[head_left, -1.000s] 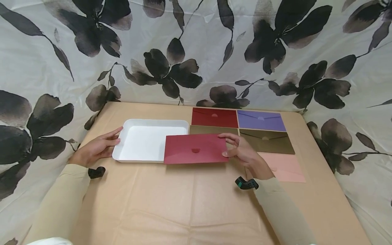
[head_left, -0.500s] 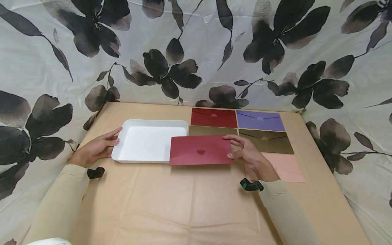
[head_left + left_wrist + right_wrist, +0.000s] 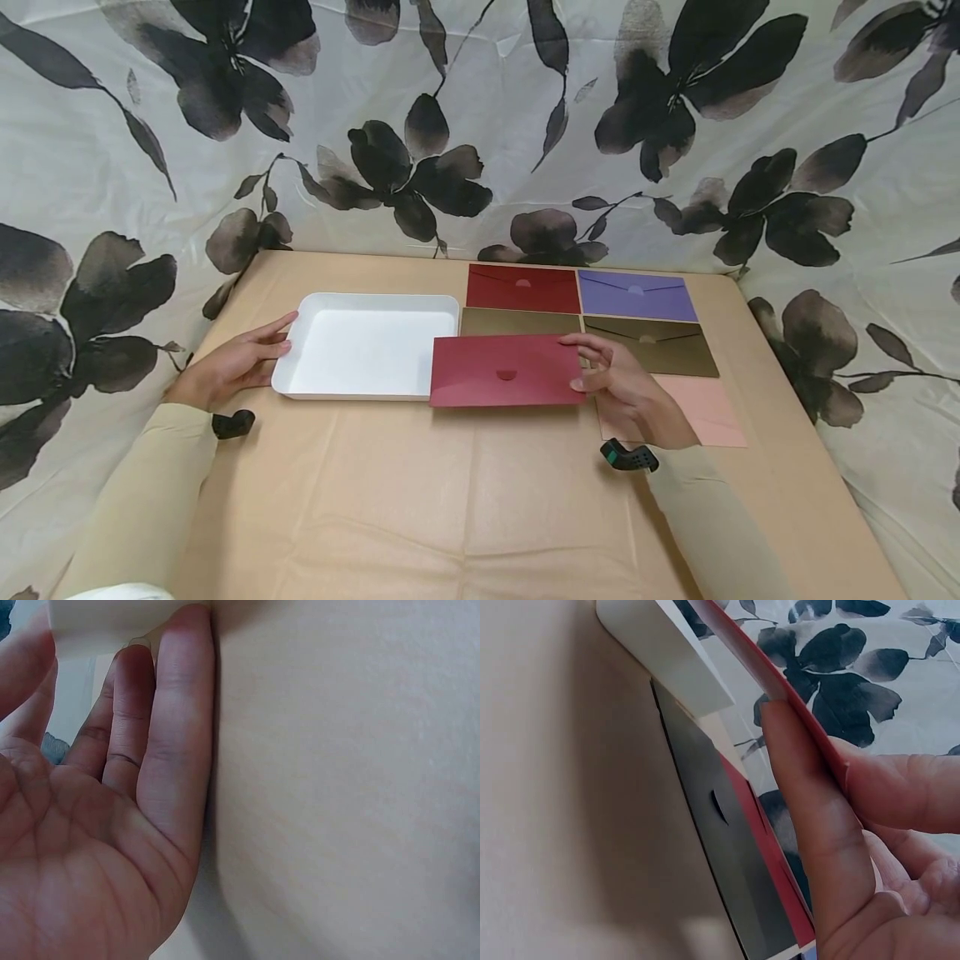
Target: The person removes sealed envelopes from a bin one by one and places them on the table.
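In the head view, a pinkish-red envelope (image 3: 507, 372) is raised off the table, covering the right front corner of the white tray (image 3: 365, 395). The right hand (image 3: 628, 392) pinches its right end between thumb and fingers; the right wrist view shows the envelope (image 3: 780, 682) tilted, nearly edge-on. On the tray's left side the left hand (image 3: 236, 360) touches the outer wall with its fingertips. Those fingers (image 3: 180, 727) look nearly straight in the left wrist view and meet the tray's pale wall (image 3: 112, 626) at the top.
Flat at the back right lie a dark red envelope (image 3: 522, 287), a purple one (image 3: 637, 296), two brown envelopes (image 3: 682, 350) and a pink one (image 3: 712, 412). The brown-covered table (image 3: 465, 500) ends at a hanging floral cloth (image 3: 525, 108).
The right hand has carried the pinkish-red envelope a little to the right, uncovering more of the tray. The left hand stays at the tray's left side.
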Demonstrator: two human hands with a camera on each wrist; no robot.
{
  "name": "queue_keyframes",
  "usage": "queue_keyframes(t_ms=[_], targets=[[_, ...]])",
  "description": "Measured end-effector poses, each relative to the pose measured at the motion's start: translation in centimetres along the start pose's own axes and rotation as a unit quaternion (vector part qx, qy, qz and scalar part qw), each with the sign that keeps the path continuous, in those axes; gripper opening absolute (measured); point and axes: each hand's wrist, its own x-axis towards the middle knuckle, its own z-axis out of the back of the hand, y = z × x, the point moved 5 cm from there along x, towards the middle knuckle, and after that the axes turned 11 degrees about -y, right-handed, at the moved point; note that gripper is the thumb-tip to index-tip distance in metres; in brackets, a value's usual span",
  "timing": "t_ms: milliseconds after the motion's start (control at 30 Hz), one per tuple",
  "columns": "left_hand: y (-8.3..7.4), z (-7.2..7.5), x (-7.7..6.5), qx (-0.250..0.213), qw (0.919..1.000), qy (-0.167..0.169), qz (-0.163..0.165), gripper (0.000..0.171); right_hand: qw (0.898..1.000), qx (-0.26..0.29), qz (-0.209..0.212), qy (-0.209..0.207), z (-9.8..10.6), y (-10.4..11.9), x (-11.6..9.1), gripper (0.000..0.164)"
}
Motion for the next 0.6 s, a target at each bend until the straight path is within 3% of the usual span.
queue_keyframes(t_ms=[367,600], targets=[[0.1,0.0,0.2,-0.005,1.0,-0.006,0.005,0.078,0.999,-0.027,0.021,0.003,1.3,-0.1,-0.5,0.073],[0.1,0.1,0.2,-0.002,1.0,-0.007,0.002,0.078,1.0,-0.009,0.022,0.008,1.9,-0.2,-0.8,0.073]])
